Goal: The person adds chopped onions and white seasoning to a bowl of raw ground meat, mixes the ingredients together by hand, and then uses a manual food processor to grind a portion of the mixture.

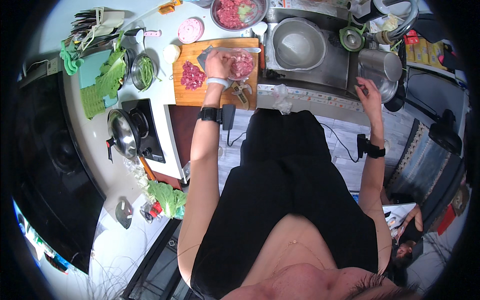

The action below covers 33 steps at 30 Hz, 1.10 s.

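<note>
My left hand (219,64) is over the wooden cutting board (182,98), its fingers at the left rim of a clear bowl of minced meat (242,64). Whether it grips anything is hidden from above. A flat grey blade (203,57) shows beyond this hand, and a tool with a beige handle (240,98) lies below the bowl. To the left on the board sits a pile of chopped raw meat (192,75). My right hand (369,91) hovers at the sink's right side, fingers apart and nothing visible in them, close to a clear bowl (386,89) and a metal pot (381,64).
A large metal basin (299,44) holding water stands in the sink (335,71). Behind the board are a bowl of minced meat (233,14) and a pink lid (190,30). Leftward are green beans (147,73), leafy greens (112,71) and a lidded wok (124,134). Another person (409,228) is at lower right.
</note>
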{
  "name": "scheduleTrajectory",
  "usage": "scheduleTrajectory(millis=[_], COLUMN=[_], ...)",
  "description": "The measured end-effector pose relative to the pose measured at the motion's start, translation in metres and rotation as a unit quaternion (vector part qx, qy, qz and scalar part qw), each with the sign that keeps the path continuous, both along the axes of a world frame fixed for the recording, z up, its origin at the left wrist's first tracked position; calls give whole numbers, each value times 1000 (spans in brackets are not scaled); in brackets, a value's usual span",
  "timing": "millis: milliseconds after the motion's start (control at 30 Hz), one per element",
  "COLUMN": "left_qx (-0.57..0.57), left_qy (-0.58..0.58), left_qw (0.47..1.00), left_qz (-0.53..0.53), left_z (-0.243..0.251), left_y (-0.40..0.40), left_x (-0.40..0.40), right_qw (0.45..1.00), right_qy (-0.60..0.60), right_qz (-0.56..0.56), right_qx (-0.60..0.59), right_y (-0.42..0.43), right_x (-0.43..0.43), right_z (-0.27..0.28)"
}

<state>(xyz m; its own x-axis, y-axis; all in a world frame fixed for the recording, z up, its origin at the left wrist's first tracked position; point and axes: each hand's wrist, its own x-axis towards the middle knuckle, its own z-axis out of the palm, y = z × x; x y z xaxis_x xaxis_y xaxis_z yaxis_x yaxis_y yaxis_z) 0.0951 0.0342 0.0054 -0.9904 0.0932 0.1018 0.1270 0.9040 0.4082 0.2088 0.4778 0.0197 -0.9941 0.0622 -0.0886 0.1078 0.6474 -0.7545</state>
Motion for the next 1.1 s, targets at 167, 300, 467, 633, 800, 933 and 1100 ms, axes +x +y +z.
scheduleTrajectory(millis=[167, 300, 467, 633, 800, 933, 1100], left_qx=[174, 249, 402, 314, 5, -87, -83], left_qy=[-76, -104, -100, -88, -79, -69, -33], left_qw=[977, 952, 901, 941, 992, 985, 986], left_qz=[97, 142, 133, 86, 102, 131, 141], left_z=[12, 29, 42, 33, 7, 12, 3], left_y=[-12, -15, -15, -4, -9, 0, -4], left_x=[19, 24, 24, 26, 36, 40, 45], right_qw=[999, 999, 999, 998, 998, 997, 996], right_qy=[-20, 2, -22, -8, -36, -43, -55], right_qz=[8, 38, 42, 60, 57, 59, 69], right_qx=[-27, -17, -15, -7, -9, -14, -8], right_y=[-17, -26, -32, -34, -38, -41, -51], right_x=[0, -3, -7, -7, -1, 4, 3], right_z=[-5, -9, 0, -2, -6, -9, -6])
